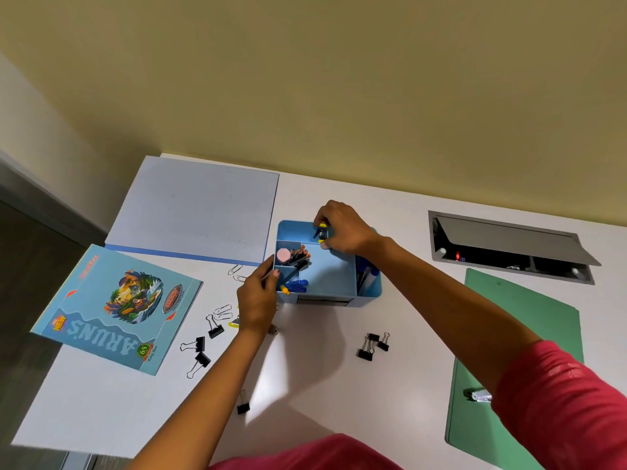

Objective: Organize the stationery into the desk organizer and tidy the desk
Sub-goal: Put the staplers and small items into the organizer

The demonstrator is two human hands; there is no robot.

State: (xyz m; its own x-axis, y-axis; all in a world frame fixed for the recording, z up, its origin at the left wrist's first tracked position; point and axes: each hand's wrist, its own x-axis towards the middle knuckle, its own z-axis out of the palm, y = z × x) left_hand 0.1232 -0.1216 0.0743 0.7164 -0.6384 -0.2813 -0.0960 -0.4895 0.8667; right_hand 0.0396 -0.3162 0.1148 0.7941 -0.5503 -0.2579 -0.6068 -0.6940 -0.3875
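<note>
the right hand [342,228] covers most of a small yellow-and-black item [321,231] in the upper compartment of the desk organizer [332,276]; what it is cannot be told. the forearm crosses the organizer's right compartment, so only bits of the blue pens [368,271] show. a yellow-edged thing [234,323] peeks out beside the left hand [258,300], unidentifiable. at lower right, the pink sleeve [559,401] hides part of the green board [522,320] and its metal clip [476,395]; the board runs off the bottom edge. the recessed cable box [509,245] is dark inside, its contents too small to name.
</note>
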